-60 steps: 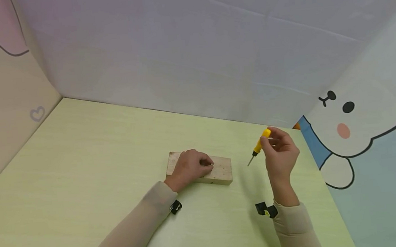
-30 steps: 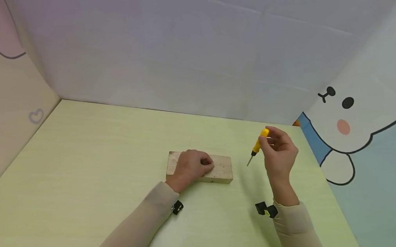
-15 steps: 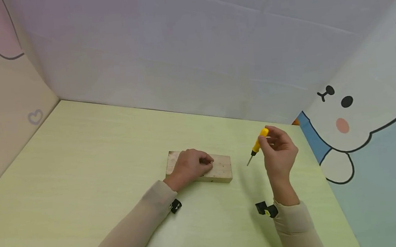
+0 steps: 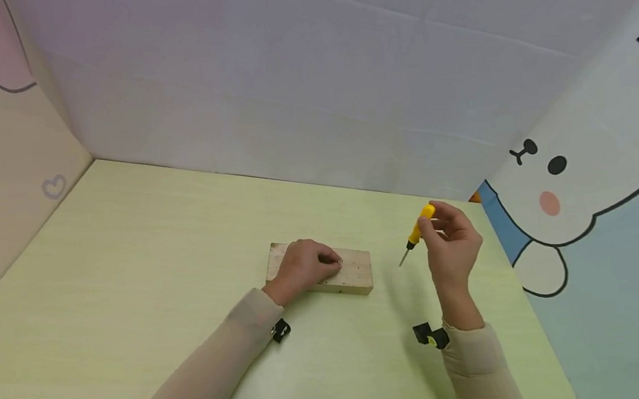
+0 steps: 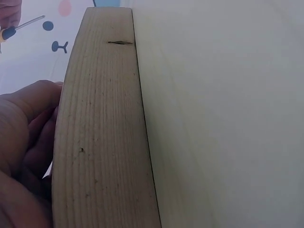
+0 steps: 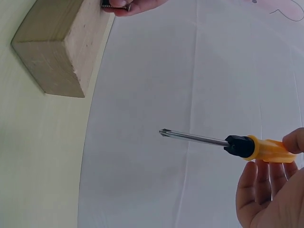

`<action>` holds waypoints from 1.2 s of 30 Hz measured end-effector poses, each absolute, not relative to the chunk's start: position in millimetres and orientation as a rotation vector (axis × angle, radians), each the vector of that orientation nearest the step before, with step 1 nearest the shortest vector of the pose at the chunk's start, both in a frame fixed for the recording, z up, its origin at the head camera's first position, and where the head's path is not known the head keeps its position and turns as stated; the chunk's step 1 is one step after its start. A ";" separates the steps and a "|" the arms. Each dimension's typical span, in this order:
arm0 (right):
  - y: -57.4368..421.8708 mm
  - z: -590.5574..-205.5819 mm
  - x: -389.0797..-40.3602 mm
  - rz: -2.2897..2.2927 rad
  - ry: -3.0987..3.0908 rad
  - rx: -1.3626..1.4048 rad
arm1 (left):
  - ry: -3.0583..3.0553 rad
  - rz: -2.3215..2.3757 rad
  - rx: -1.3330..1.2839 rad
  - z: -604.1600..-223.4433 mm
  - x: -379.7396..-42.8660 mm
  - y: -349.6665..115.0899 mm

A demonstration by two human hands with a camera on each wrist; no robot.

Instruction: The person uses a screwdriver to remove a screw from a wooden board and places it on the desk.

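A pale wooden block (image 4: 356,268) lies flat on the table, longer side running left to right. My left hand (image 4: 301,266) rests over its top, thumb and forefinger pinching a small screw (image 6: 118,7) that stands on the block with its head outward. The screw's tip is hidden by the fingers. To the right of the block, my right hand (image 4: 452,242) holds a yellow screwdriver (image 4: 421,224) in the air by its handle, shaft slanting down to the left. The right wrist view shows its cross-shaped tip (image 6: 164,133) apart from the block and screw.
The pale yellow-green table (image 4: 148,259) meets a plain light wall (image 4: 288,101) at the back. On the right stands a wall with a cartoon animal print (image 4: 592,188). A black wrist camera (image 4: 431,336) sits on the right sleeve.
The screw's head shows more clearly at my left fingertips than before. Both hands, the block and the screwdriver keep nearly the same places.
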State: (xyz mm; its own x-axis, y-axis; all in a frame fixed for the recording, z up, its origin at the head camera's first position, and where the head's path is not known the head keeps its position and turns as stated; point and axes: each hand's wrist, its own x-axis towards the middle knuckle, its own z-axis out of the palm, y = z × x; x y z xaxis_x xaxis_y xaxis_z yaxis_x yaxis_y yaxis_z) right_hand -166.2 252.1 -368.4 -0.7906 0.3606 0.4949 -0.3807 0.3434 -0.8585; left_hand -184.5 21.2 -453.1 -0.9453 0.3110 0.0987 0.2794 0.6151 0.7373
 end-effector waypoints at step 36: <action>302.6 -385.1 -209.7 1.571 -2.179 -0.316 | 2.798 1.244 0.539 -451.6 -184.4 24.1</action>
State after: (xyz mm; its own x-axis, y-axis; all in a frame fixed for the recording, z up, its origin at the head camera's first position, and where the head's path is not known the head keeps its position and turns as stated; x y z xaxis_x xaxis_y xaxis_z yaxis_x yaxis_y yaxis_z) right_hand -209.7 302.6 -385.1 -0.8801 0.4251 0.2113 -0.0662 0.3307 -0.9414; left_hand -184.4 24.1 -451.6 -0.9393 0.3250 0.1096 0.2991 0.6200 0.7253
